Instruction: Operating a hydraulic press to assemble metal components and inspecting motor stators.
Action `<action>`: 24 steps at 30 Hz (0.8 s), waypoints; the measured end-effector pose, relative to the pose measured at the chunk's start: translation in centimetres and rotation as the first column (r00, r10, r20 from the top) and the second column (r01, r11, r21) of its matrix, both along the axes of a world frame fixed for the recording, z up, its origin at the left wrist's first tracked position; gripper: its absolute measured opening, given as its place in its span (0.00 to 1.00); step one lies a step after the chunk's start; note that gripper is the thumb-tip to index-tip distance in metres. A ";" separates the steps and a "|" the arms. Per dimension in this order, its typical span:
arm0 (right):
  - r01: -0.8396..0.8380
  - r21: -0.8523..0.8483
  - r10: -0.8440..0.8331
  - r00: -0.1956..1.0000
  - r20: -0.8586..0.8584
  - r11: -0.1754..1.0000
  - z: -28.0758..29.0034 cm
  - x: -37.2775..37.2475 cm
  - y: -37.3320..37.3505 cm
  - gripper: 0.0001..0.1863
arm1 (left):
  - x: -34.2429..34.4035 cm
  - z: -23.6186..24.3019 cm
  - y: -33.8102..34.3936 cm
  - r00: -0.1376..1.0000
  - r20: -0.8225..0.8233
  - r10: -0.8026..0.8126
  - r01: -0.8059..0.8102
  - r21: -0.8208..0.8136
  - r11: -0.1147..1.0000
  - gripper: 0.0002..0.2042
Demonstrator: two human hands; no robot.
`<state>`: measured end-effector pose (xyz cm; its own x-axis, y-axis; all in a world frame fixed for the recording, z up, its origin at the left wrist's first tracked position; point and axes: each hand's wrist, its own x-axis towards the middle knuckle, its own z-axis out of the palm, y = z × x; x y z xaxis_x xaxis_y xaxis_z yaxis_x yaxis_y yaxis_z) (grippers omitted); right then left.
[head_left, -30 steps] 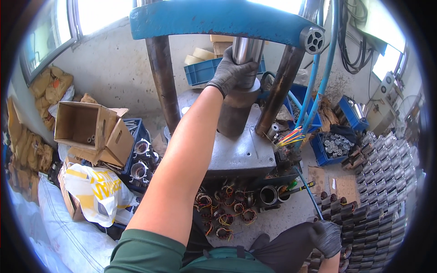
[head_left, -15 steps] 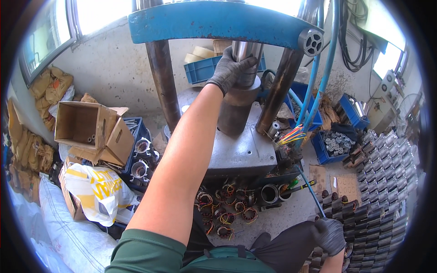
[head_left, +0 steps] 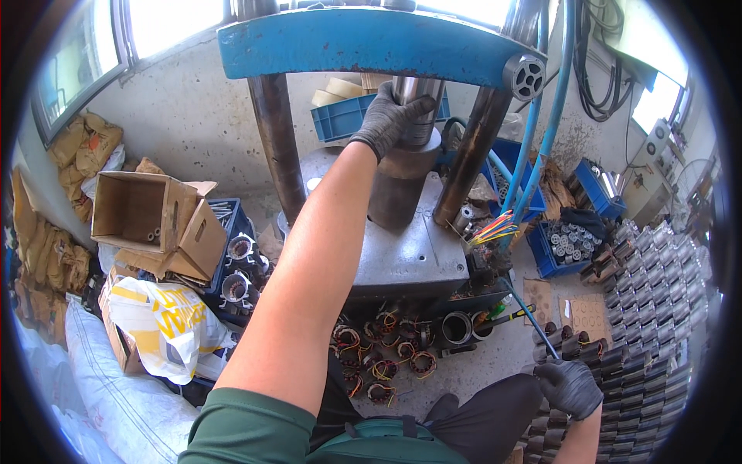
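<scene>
blue press beam [head_left: 371, 48], silver shaft [head_left: 422, 88], blue lever [head_left: 530, 319], green sleeve [head_left: 247, 425]

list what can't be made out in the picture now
Head view:
- Shiny steel cylinder, upper part: hidden by curved blue metal crossbeam.
- Left gray-gloved hand, far side: partly hidden by the cylinder.
- Thin straight blue rod, near end: hidden by right gray-gloved hand.
- Bare right forearm: cut by lower edge.

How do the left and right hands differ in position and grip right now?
The left hand is raised, just below the blue crossbeam in the picture; the right hand is low, toward the lower right.
The left hand grips a thick shiny cylinder; the right hand grips the near end of a slim blue lever.
Both wear dark gloves.
</scene>
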<state>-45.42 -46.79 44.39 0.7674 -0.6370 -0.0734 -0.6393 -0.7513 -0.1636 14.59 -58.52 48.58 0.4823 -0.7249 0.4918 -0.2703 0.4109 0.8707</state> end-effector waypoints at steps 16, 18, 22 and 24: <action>0.014 0.036 -0.017 0.996 0.083 0.999 0.1 -0.2 -0.5 0.13 | 0.0 0.1 0.0 1.000 -0.004 0.016 -0.016 0.017 1.000 0.52; 0.039 0.046 -0.044 0.993 0.107 0.998 0.1 -0.3 -0.5 0.12 | 0.0 0.0 -0.1 0.999 -0.032 0.000 0.000 0.018 1.000 0.52; -0.005 0.035 0.003 0.999 0.053 0.999 0.1 -0.5 -0.6 0.12 | 0.1 -0.1 -0.3 1.000 -0.025 0.003 -0.002 0.018 1.000 0.51; 0.010 0.022 -0.012 0.996 0.088 1.000 0.2 -0.4 -0.7 0.12 | 0.1 -0.1 -0.4 0.999 -0.039 -0.021 0.021 -0.009 1.000 0.51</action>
